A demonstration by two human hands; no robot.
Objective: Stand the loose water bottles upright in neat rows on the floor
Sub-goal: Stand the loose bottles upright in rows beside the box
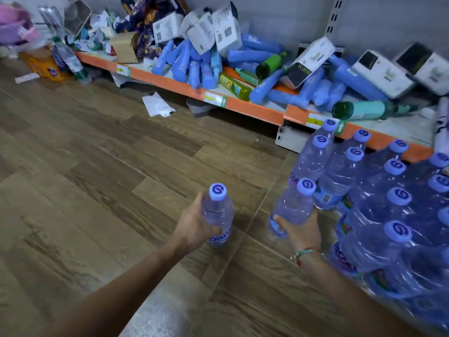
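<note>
head | left hand (194,223) grips clear ribbed bottle (218,212) | right hand (302,229) grips second bottle (295,206) | upright rows (379,190) at 3 o'clock | wood-grain floor (97,166)

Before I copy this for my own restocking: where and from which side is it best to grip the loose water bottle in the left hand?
Around the mid-body, probably, coming from its left side as the left hand does now. The water bottle is upright, a smooth cylinder, cap on top, and bare floor lies to its left, while the standing rows crowd the right.
</note>
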